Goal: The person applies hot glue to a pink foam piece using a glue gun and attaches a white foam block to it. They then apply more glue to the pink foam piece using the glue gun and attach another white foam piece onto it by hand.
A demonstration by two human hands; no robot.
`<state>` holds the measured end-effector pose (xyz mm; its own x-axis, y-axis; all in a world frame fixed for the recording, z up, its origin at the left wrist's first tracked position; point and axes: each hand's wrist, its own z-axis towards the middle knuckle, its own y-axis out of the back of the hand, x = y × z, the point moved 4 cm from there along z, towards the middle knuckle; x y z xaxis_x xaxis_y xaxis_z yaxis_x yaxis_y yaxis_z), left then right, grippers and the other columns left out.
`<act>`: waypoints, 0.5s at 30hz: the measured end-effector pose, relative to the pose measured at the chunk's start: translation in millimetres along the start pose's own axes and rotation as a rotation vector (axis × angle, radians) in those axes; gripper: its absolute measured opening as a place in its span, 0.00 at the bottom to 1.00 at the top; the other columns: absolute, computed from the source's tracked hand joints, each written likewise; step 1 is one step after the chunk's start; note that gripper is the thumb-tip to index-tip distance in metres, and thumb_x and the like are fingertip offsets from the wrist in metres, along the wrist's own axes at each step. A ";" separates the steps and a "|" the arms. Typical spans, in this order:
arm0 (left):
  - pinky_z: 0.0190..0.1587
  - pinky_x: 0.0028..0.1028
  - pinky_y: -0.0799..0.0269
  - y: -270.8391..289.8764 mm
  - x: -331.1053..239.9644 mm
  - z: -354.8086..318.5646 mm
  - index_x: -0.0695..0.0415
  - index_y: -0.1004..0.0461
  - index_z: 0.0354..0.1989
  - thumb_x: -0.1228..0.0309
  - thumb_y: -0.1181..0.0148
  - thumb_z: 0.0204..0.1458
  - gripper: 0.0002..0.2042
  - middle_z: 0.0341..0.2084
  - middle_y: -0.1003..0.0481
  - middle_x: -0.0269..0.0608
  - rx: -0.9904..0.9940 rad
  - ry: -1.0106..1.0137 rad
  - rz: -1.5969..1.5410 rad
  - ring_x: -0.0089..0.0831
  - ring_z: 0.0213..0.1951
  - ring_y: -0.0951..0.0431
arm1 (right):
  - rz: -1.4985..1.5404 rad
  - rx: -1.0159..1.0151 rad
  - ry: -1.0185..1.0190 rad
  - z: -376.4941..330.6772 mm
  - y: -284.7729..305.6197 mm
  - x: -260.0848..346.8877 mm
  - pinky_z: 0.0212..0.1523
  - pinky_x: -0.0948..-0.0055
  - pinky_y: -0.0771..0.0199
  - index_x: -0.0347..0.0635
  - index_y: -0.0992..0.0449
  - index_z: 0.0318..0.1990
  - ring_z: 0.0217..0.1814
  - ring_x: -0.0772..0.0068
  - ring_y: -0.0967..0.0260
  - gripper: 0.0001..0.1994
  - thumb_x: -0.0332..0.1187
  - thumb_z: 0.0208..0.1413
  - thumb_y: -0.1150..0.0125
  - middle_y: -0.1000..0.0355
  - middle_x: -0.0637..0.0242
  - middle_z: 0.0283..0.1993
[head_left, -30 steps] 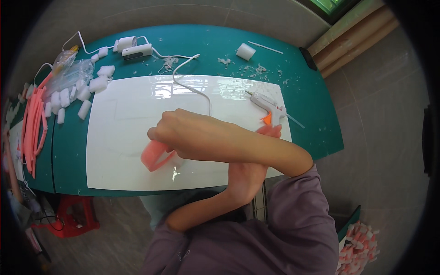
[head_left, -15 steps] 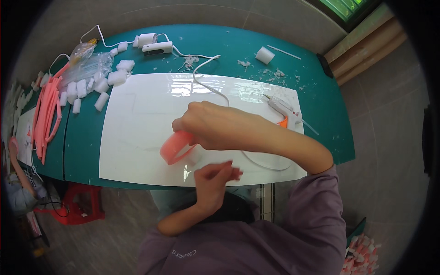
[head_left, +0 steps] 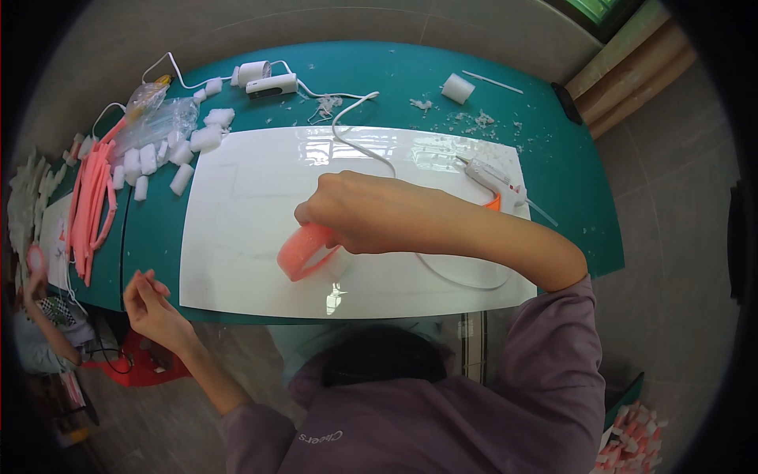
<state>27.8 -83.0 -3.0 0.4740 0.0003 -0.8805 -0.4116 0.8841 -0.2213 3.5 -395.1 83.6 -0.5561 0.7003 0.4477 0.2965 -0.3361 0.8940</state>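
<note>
At the far left of the green table (head_left: pixel 553 118) lies a bunch of long pink strips (head_left: pixel 91 209). Just right of them sit small white foam blocks (head_left: pixel 162 162) and a clear plastic bag (head_left: pixel 154 118).

The person's left hand (head_left: pixel 150 304) hangs off the near edge of the table, at the left. Its fingers are loosely curled and hold nothing.

A big white board (head_left: pixel 253 182) covers the middle of the table. On it, near the middle, is a pink loop (head_left: pixel 304 249) made from a bent strip. The right hand (head_left: pixel 355 209) reaches across the board and rests on the right end of the loop. Its fingers are closed on the loop, pinching it.

A white cord (head_left: pixel 359 146) runs from the far side of the table across the board. To the right lies a white glue gun (head_left: pixel 493 178) with an orange trigger. Farther right and far back stands a white foam roll (head_left: pixel 458 87), with little white crumbs around it.
</note>
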 end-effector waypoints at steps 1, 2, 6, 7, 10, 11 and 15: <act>0.28 0.16 0.35 -1.5 1.8 12.6 0.65 0.30 0.34 0.74 0.48 0.53 0.06 0.28 0.27 0.42 -0.032 -0.039 0.090 0.19 0.25 0.32 | -0.021 0.011 -0.009 -0.8 1.5 1.6 0.38 0.64 0.33 0.36 0.29 0.32 0.38 0.56 0.33 0.06 0.24 0.43 0.43 0.33 0.53 0.31; 0.32 0.18 0.34 -4.8 4.4 25.1 0.65 0.29 0.35 0.74 0.48 0.52 0.06 0.30 0.27 0.42 -0.061 -0.077 0.175 0.20 0.28 0.30 | -0.044 0.020 -0.024 -1.8 2.3 2.0 0.38 0.64 0.33 0.36 0.29 0.31 0.37 0.56 0.33 0.06 0.23 0.43 0.43 0.33 0.53 0.31; 0.39 0.20 0.32 -28.1 -5.1 71.0 0.65 0.28 0.34 0.74 0.46 0.51 0.07 0.32 0.27 0.41 0.040 -0.179 0.325 0.23 0.33 0.28 | -0.030 -0.012 0.003 -2.7 4.1 3.8 0.38 0.65 0.33 0.35 0.30 0.30 0.37 0.57 0.33 0.05 0.23 0.43 0.44 0.33 0.53 0.30; 0.41 0.20 0.33 -45.4 -8.4 79.4 0.65 0.28 0.34 0.75 0.45 0.50 0.06 0.32 0.26 0.40 0.169 -0.250 0.360 0.23 0.35 0.27 | -0.059 -0.004 0.010 0.6 0.9 3.0 0.38 0.65 0.33 0.35 0.30 0.30 0.37 0.57 0.33 0.05 0.22 0.42 0.44 0.33 0.53 0.30; 0.44 0.21 0.34 -112.7 -31.5 91.3 0.65 0.27 0.34 0.78 0.44 0.48 0.06 0.33 0.26 0.38 0.489 -0.403 0.455 0.23 0.37 0.27 | -0.089 -0.018 0.029 -0.3 -4.6 1.2 0.37 0.65 0.33 0.34 0.30 0.29 0.36 0.56 0.33 0.05 0.22 0.42 0.44 0.33 0.53 0.28; 0.44 0.21 0.34 -136.1 -46.2 90.8 0.65 0.27 0.33 0.77 0.44 0.48 0.05 0.33 0.26 0.39 0.564 -0.427 0.377 0.23 0.38 0.27 | -0.081 -0.036 0.063 0.6 -4.0 3.7 0.37 0.65 0.33 0.34 0.30 0.28 0.36 0.56 0.32 0.04 0.21 0.42 0.44 0.33 0.53 0.28; 0.41 0.22 0.32 -211.4 -125.0 58.8 0.65 0.27 0.31 0.78 0.45 0.48 0.04 0.32 0.25 0.44 0.967 -0.318 -0.070 0.27 0.37 0.25 | -0.048 -0.002 0.008 -3.6 0.6 0.8 0.37 0.64 0.33 0.34 0.29 0.30 0.38 0.57 0.32 0.06 0.22 0.41 0.43 0.32 0.52 0.30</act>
<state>101.3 -242.4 178.5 0.7159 -0.0668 -0.6950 0.3637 0.8854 0.2895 0.4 -396.9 84.6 -0.5760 0.7102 0.4047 0.2677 -0.3039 0.9143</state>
